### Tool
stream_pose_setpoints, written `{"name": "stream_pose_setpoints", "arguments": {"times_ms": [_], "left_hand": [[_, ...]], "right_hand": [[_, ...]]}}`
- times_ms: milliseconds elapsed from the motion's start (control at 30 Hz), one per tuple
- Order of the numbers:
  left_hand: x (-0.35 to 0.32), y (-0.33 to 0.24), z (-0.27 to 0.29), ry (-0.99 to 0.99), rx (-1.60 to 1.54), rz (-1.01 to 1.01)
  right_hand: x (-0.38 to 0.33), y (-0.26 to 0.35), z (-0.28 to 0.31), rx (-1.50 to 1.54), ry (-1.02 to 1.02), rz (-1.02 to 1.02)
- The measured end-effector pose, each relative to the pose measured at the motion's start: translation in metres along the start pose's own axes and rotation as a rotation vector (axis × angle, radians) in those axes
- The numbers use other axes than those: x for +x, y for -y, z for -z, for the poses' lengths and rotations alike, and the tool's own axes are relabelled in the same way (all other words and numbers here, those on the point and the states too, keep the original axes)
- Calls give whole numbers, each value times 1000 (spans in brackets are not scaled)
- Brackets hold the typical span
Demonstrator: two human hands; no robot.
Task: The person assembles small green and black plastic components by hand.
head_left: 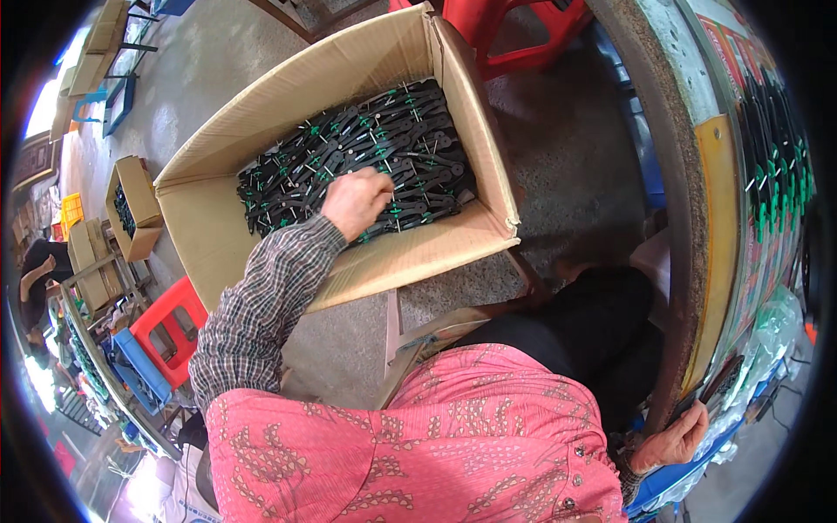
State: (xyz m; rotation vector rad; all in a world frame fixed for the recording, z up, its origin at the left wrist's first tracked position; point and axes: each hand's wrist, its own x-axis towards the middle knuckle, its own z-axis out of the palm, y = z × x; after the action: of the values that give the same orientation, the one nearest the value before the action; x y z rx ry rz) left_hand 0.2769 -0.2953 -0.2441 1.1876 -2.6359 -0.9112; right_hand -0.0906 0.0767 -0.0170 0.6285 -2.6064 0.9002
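Observation:
A large open cardboard box (pixel 231 144) stands in front of me, tilted in view. Inside it lie many black pliers-like tools (pixel 418 131) with green parts and small pale pins, packed in rows. My left hand (pixel 356 205), in a checked sleeve, reaches over the box's near wall and rests on the tools. Its fingers are curled around or against one of them, with the fingertips mostly hidden. At the lower right my right hand (pixel 671 440) lies by the table's edge, fingers fairly straight, next to a small dark piece. No tool shows clearly in it.
To the right, a worktable (pixel 684 65) with a worn rim carries more black-and-green tools (pixel 772 166) and clear plastic bags (pixel 776 327). Red stools (pixel 523 39) stand beyond the box and at left (pixel 170 331). A smaller cardboard box (pixel 135 205) sits farther left.

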Motion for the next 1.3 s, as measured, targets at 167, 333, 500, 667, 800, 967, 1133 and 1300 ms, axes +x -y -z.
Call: {"name": "stream_pose_setpoints", "arguments": {"times_ms": [167, 333, 500, 667, 800, 967, 1133, 1300], "left_hand": [[26, -32, -12, 181, -99, -100], [29, -45, -32, 337, 71, -101], [28, -39, -40, 303, 101, -90], [26, -44, -5, 112, -111, -52], [29, -71, 34, -96, -362, 102], [40, -140, 91, 22, -732, 80], [33, -234, 112, 124, -798, -60], [17, -317, 96, 319, -839, -260]], "right_hand": [[0, -3, -1, -14, -3, 33], [2, -6, 0, -1, 14, 78], [1, -9, -1, 65, 18, 157], [-1, 4, -3, 143, 44, 193], [4, 9, 0, 168, 92, 322], [9, 13, 8, 216, 108, 394], [9, 10, 17, 344, 121, 393], [6, 16, 32, 454, 217, 418]]}}
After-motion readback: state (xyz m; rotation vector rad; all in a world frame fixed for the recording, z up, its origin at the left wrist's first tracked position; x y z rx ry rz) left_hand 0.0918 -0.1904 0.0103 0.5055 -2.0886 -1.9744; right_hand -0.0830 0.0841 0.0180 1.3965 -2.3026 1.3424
